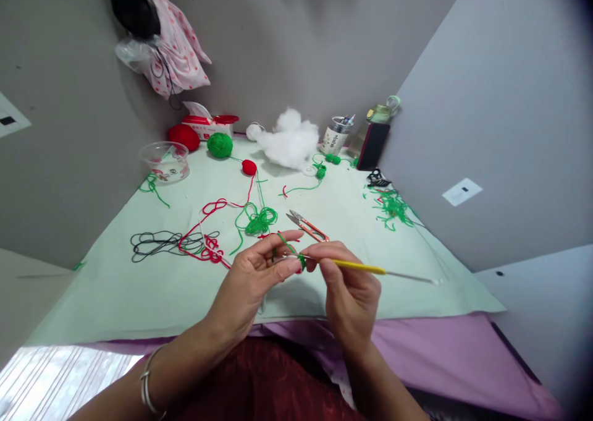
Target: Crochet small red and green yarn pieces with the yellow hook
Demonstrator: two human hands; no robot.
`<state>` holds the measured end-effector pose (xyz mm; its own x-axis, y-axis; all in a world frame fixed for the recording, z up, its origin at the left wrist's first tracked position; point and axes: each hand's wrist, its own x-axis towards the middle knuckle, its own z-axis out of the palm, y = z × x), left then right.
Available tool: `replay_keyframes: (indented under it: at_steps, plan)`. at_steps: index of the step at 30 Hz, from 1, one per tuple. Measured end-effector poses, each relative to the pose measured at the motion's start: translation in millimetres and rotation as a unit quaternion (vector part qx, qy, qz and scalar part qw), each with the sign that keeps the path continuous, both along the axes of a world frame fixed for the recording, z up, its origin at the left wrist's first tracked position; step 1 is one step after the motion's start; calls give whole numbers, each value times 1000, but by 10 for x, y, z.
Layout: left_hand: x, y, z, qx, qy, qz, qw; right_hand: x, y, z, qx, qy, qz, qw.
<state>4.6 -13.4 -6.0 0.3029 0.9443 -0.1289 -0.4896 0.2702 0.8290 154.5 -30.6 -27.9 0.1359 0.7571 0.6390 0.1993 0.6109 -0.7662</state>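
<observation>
Between thumb and fingers, my left hand (252,279) pinches a small crochet piece (301,263) in green, with some red at its lower edge. A strand of green yarn (288,243) runs from the piece up over the raised left index finger. My right hand (352,291) is closed round a crochet hook (359,266) with a yellow handle, its tip at the piece. The hook's far metal end points to the right. Just beyond the fingertips lie orange-handled thread snips (309,226). The stitches themselves are too small to make out.
Loose green yarn (260,219), red yarn (212,248) and black cord (162,245) lie left of centre. White stuffing (291,141), a green yarn ball (219,144), a plastic tub (167,163), a pen cup (334,135) and a phone (373,146) stand farther back. Green scraps (393,208) lie right.
</observation>
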Motion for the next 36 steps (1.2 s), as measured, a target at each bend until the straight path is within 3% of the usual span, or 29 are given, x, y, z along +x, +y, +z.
replay_keyframes:
  at_steps: [4, 6, 8, 12, 20, 36]
  plan:
    - [3, 38, -29, -73, -84, -57, 992, 45, -42, -49, 89, -147, -66, 983]
    - [-15, 62, -39, -100, -116, -80, 985, 74, -38, -34, 73, -96, -57, 991]
    - [-38, 74, -43, -97, -119, -66, 986, 85, -18, -1, 19, 19, -27, 999]
    - [-57, 55, -39, -57, -81, -48, 994, 49, 23, 29, -77, 143, 60, 985]
    - [-64, 18, 0, -35, -28, -20, 999, 36, -12, 64, -65, 199, 25, 978]
    - [-55, 13, 20, -6, -6, -26, 1000, 51, -73, 114, -80, 152, 66, 983]
